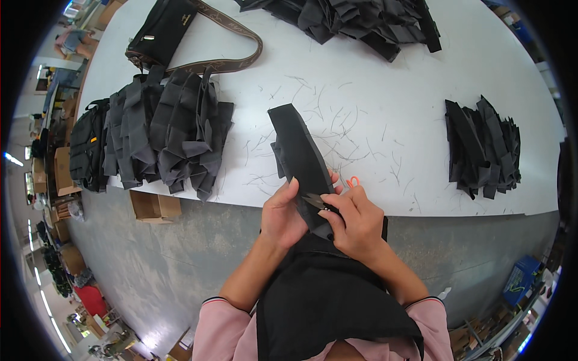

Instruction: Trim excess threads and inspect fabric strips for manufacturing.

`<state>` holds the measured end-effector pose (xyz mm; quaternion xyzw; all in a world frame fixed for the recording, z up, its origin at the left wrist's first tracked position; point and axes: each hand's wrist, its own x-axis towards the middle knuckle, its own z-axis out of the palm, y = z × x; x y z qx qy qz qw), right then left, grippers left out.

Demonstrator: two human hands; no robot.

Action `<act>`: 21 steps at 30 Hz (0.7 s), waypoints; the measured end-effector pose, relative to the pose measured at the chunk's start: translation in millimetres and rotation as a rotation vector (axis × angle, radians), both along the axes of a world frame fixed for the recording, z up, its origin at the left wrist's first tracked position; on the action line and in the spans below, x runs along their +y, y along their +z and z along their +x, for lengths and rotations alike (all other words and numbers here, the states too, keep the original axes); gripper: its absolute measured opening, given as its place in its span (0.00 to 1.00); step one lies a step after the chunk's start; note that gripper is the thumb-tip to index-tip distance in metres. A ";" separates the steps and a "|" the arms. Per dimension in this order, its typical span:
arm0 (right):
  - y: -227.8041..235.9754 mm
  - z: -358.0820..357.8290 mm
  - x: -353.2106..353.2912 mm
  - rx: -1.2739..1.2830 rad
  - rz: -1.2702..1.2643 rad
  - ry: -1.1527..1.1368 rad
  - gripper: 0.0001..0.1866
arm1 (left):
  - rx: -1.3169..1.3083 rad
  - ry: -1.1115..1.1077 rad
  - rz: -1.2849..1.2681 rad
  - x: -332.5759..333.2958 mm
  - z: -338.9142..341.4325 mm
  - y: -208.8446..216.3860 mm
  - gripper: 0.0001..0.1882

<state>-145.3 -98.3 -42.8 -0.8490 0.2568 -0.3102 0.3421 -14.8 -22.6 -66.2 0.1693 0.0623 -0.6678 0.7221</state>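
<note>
My left hand (pixel 282 212) is closed round a long black fabric piece (pixel 301 153), thumb on top and fingertips showing past its right edge. The piece stretches away over the front edge of the table, with a folded flap along its left side. In my right hand (pixel 356 221) is a pair of thread snips (pixel 313 200), pinched between thumb and fingers. Their grey blades point left and lie over the near part of the fabric. Just beyond my right hand, small orange loops (pixel 353 181) show; what they belong to is partly hidden.
Cut threads (pixel 337 129) are scattered on the white table (pixel 409 78). Piles of similar black pieces lie at left (pixel 168 129), far side (pixel 355 21) and right (pixel 483 147). A black bag (pixel 159 33) with strap and a black backpack (pixel 89 147) are left. A cardboard box (pixel 155 207) stands below.
</note>
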 end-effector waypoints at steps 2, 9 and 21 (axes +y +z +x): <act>-1.8 -0.9 0.7 0.000 -0.040 0.004 0.13 | 0.006 -0.006 0.029 0.6 0.3 -2.6 0.29; -4.8 -18.7 9.2 -0.029 -0.063 -0.046 0.14 | -0.082 0.024 0.084 -0.7 -1.5 2.2 0.27; -11.1 -25.7 -13.9 -0.058 0.254 -0.108 0.12 | -0.127 0.008 0.148 0.5 -0.1 2.4 0.24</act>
